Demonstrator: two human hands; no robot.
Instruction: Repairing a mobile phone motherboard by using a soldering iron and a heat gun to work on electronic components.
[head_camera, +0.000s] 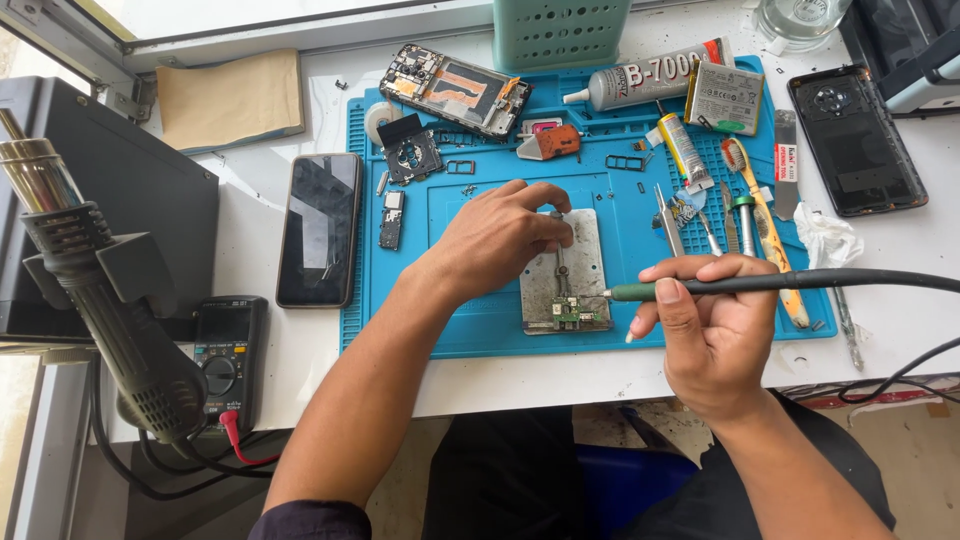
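Left hand (500, 240) presses tweezers (560, 262) onto small green circuit board (572, 316) on metal plate (590, 262), fingers curled, on blue mat (480, 330). Right hand (715, 325) grips green-handled soldering iron (700, 288), tip at board edge.

Work mat (480, 330) looks matt blue rubbery silicone; holder plate (585, 260) is dull, scuffed metal with a small green circuit board (572, 316). Soldering iron (740, 287) has a matt green grip and black rubbery cable. Phone (320, 228) screen glossy black glass; envelope (230, 100) rough brown paper.
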